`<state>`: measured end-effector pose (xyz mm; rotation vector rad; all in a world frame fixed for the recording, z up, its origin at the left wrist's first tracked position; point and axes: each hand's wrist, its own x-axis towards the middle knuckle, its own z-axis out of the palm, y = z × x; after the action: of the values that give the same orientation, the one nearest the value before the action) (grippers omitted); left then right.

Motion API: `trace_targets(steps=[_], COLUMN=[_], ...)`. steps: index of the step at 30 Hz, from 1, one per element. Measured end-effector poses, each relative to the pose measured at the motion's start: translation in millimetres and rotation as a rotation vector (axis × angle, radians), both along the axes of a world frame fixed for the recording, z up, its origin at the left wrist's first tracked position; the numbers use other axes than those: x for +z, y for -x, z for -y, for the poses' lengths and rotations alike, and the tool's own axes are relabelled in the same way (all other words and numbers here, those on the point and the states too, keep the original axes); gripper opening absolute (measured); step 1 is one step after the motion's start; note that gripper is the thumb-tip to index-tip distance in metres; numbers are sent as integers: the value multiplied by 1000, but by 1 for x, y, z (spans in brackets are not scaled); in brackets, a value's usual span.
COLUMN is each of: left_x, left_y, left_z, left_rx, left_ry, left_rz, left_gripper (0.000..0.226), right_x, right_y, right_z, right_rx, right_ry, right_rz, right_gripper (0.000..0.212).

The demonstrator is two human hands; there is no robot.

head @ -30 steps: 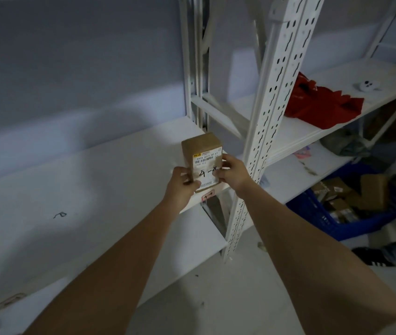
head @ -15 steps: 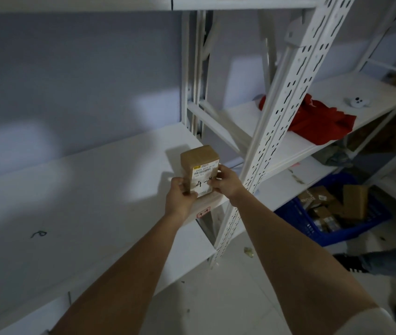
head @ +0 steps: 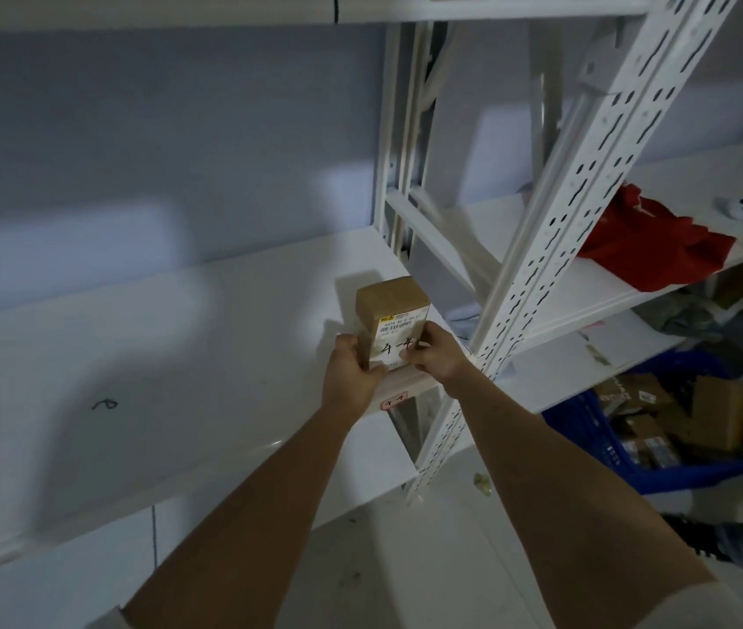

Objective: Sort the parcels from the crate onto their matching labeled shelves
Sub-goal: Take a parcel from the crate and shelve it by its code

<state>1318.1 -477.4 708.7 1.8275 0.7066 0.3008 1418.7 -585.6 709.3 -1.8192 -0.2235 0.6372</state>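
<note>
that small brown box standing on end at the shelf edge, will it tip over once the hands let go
The cardboard parcel stands upright on a narrow end near the shelf's front edge, so it probably tips easily if nudged. Its squared corners suggest stiff walls. Left hand and right hand steady it; weight unclear.

The parcel (head: 391,320) I hold reads "4-4" by hand; its barcode print is too small; the shelf-edge label (head: 395,400) seems likewise
</note>
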Motion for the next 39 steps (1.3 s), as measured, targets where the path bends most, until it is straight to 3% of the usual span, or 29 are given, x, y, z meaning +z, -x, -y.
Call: trace_targets(steps=[6,11,23,32,39], left_x=[5,0,10,1,28], left_y=[7,9,15,59,121], left_z=[14,25,20,19,-6], left_rx=[59,64,-79,147,266], left_ry=[0,56,224,151,96], left_rz=[-76,-157,-139,-249,-220], left_gripper=[47,49,89,73,63], right_x=[-9,-15,-10,-3,16], right_y=[-1,-3,5,21,87], right_z=[3,5,-10,20,-16], right_rx=[40,100,104,180,484], right_ry=[59,209,320,475,448], right_rz=[75,183,323,316,278], right_gripper=[46,43,28,40,10])
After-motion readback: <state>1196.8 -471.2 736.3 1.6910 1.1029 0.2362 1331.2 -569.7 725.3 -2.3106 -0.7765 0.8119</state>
